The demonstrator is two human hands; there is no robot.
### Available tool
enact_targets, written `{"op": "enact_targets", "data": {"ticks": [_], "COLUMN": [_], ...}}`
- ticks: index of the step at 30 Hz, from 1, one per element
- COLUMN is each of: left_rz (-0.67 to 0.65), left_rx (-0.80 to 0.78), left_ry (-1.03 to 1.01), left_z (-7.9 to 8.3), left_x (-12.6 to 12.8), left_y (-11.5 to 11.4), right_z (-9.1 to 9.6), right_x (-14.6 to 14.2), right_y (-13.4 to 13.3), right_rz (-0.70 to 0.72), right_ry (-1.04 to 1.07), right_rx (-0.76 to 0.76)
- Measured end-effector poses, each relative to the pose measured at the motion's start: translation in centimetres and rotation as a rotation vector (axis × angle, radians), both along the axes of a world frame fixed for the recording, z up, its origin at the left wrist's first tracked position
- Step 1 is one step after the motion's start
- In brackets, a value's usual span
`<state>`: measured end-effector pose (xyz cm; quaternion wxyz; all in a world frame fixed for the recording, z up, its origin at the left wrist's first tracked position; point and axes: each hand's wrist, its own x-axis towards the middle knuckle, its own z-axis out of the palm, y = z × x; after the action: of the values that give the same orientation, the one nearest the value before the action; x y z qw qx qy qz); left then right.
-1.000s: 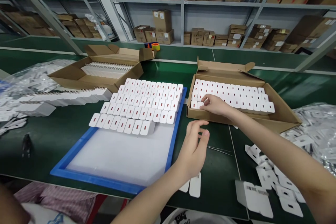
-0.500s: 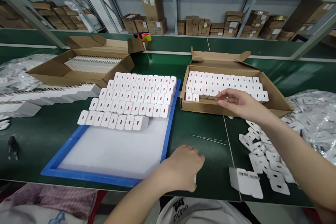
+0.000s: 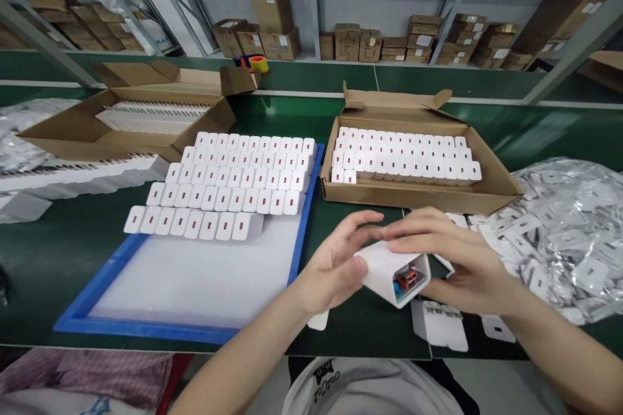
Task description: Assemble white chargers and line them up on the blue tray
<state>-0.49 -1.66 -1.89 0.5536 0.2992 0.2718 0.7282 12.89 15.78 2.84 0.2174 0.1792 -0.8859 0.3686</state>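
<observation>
A white charger housing is held between my two hands above the front of the bench. Its near end is uncovered and shows a circuit board and a metal socket inside. My left hand grips the left end, thumb on the near side. My right hand closes over the right side, fingers across its top. A flat white end cover lies below my left hand. To the right of the housing are two joined white shells and a loose end cover.
Rows of white chargers stand on a blue-framed tray at left. An open carton of chargers is beyond my hands. Another carton stands back left. A clear bag of end covers is at right.
My right hand has come back from the carton to meet my left hand, which has risen from the bench. The charger housing now shows between them. The view has shifted slightly right.
</observation>
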Motion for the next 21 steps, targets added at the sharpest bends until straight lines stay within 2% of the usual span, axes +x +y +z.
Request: {"op": "enact_targets", "data": {"ticks": [1,3,6,10,13,16,21], "left_rz": [-0.011,0.053,0.226,0.295,0.36,0.396,0.434], "left_rx": [-0.009,-0.035,-0.058,0.009,0.073,0.056,0.05], "left_ry": [-0.017,0.04,0.257,0.473,0.542,0.57,0.584], "left_z": [0.0,-0.1,-0.3,-0.4,-0.1,0.2,0.3], "left_x": [0.1,0.1,0.0,-0.1,0.1,0.2,0.3], "left_y": [0.0,0.1,0.0,-0.1,-0.1,-0.1,0.0], "right_z": [-0.1,0.0,0.1,-0.1,-0.3,-0.4,-0.4], "right_x": [-0.1,-0.2,0.2,0.4,0.3,0.2,0.0], "right_y": [-0.4,-1.1,-1.5,-1.5,-1.5,-1.8,-2.5], "right_rz": [-0.012,-0.04,-0.102,-0.14,-0.152,-0.14,-0.159], "right_ry": [0.062,0.104,0.097,0.135,0.139,0.143,0.154], "right_rx": [0.015,0.066,0.172,0.255,0.221,0.181,0.197]}}
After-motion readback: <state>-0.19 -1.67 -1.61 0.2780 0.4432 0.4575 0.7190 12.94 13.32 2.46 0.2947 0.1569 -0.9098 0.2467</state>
